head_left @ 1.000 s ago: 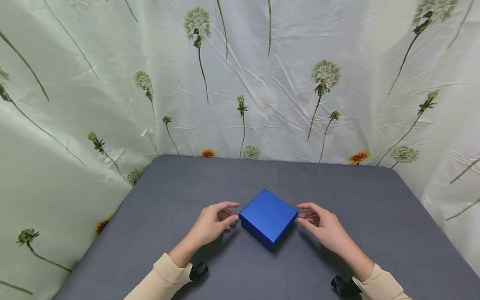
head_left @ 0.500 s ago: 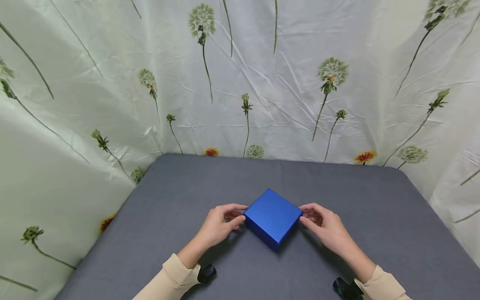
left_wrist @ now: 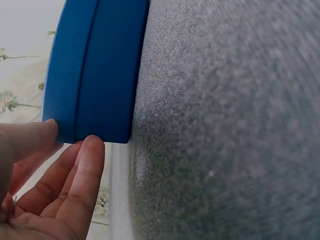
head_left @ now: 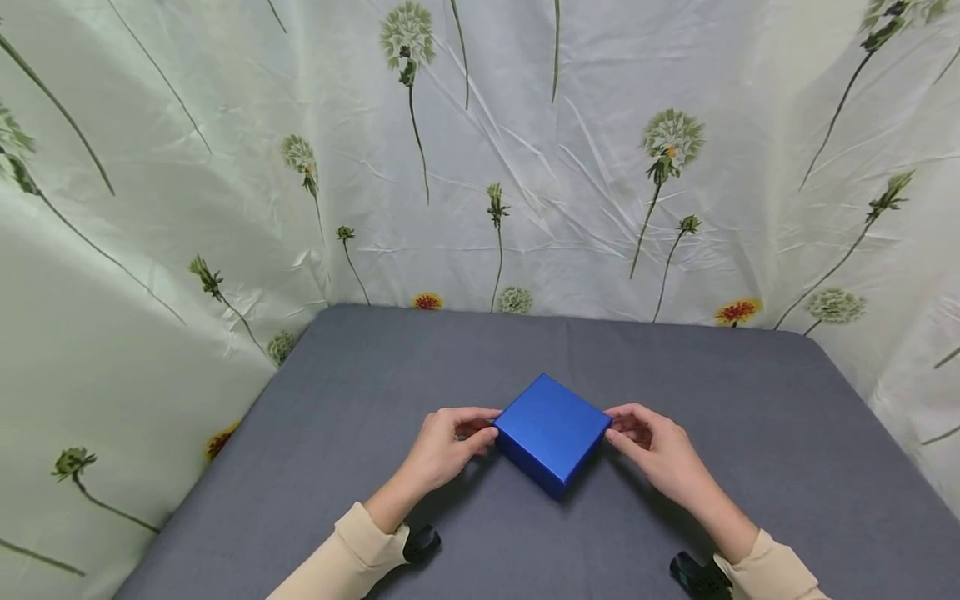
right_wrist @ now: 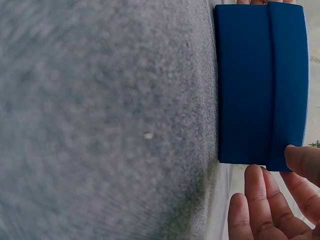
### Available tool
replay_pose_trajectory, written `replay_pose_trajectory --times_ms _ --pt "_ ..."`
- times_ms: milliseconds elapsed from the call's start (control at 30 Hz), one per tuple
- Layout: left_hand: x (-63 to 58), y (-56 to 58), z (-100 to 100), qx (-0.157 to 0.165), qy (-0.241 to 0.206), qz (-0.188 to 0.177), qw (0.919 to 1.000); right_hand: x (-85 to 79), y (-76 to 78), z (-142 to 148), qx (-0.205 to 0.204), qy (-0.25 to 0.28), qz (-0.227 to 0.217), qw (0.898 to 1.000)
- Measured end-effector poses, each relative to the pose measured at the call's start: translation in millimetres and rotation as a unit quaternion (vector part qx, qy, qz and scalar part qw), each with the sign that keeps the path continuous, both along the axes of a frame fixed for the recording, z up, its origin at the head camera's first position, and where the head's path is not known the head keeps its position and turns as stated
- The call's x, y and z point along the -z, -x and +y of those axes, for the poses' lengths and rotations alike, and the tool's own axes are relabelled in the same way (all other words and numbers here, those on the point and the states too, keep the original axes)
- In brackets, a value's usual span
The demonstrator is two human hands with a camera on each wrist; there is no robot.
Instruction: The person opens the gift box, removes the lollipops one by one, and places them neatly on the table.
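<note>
A blue square box [head_left: 553, 433] sits on the grey table with one corner toward me. Both wrist views show a seam between its lid [left_wrist: 69, 80] and the lower part [right_wrist: 244, 85], the lid fitted down over it. My left hand [head_left: 441, 446] pinches the lid at the left corner, thumb on the near side and index finger behind. At the opposite corner my right hand [head_left: 660, 454] does the same, its thumb on the lid's side. The other fingers of each hand lie loosely bent close by the box's lower part. The box's inside is hidden.
The grey cloth-covered table [head_left: 420, 358] has rounded far corners. Behind it and along the left hangs a white curtain [head_left: 570, 167] printed with dandelions. A black strap device [head_left: 422, 544] sits at the left wrist, another [head_left: 699, 577] at the right.
Both hands have closed in from beside the box onto its left and right corners and now pinch there. The whole scene has shifted slightly right in the head view.
</note>
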State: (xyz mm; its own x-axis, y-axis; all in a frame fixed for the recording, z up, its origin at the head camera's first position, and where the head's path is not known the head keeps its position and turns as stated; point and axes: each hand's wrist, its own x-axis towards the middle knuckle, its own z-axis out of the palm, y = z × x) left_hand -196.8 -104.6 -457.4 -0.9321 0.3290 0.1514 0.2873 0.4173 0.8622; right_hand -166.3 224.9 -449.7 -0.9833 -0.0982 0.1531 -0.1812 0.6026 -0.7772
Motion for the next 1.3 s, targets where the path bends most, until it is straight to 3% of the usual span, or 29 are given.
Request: replay_pose_trajectory --times_ms 367,767,967,1300 --pt "-4.0 2.6 3.5 -0.004 0.019 0.023 0.9995 -3.2 3.0 3.3 -0.003 0.001 0.004 1.0" --pt "-12.4 3.2 5.3 -0.01 0.014 0.018 0.9997 -10.9 4.3 4.8 -0.005 0.01 0.011 1.0" --pt "-19.4 2.3 6.5 -0.024 0.02 0.04 0.9987 -17.1 3.9 5.8 -0.004 0.006 0.019 1.0" --pt "-29.1 3.8 6.4 -0.023 -0.008 0.085 0.9961 -29.5 4.6 5.9 -0.004 0.007 0.037 0.999"
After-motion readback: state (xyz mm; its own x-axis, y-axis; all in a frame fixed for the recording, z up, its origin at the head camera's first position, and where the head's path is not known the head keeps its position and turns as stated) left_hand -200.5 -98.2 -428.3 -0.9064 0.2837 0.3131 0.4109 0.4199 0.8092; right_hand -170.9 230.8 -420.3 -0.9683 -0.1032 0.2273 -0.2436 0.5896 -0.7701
